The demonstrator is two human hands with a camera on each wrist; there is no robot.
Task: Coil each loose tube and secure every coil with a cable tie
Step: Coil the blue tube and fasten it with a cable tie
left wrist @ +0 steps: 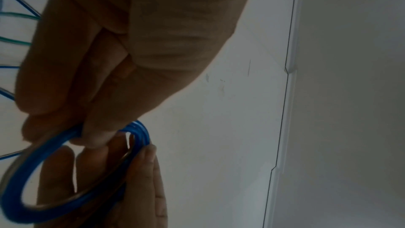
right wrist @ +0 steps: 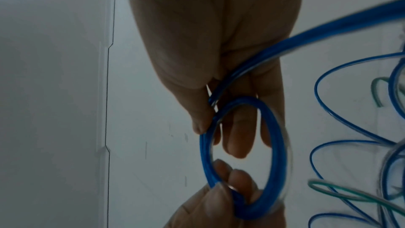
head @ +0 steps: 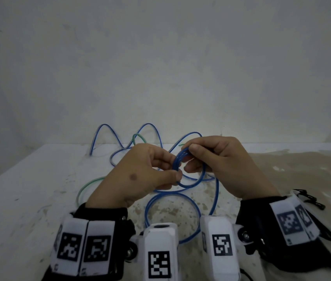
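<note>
Both hands hold a small coil of blue tube (head: 191, 171) above the middle of the white table (head: 29, 189). My left hand (head: 172, 175) pinches the coil's near-left side between thumb and fingers (left wrist: 94, 134). My right hand (head: 189, 157) pinches its top, thumb on the outside, fingers through the ring (right wrist: 238, 138). The coil (right wrist: 271, 153) (left wrist: 28, 171) has several turns. The rest of the blue tube (head: 170, 201) trails loose over the table in wide loops, some rising against the wall. A green tube (head: 85, 187) lies loose to the left. No cable tie is visible.
A grey-white wall (head: 160, 67) stands right behind the table. The table's right part (head: 292, 169) is stained brown. A black strap with clips (head: 308, 197) lies beside my right wrist. Loose blue loops (right wrist: 342, 110) and green tube (right wrist: 350, 195) lie under my right hand.
</note>
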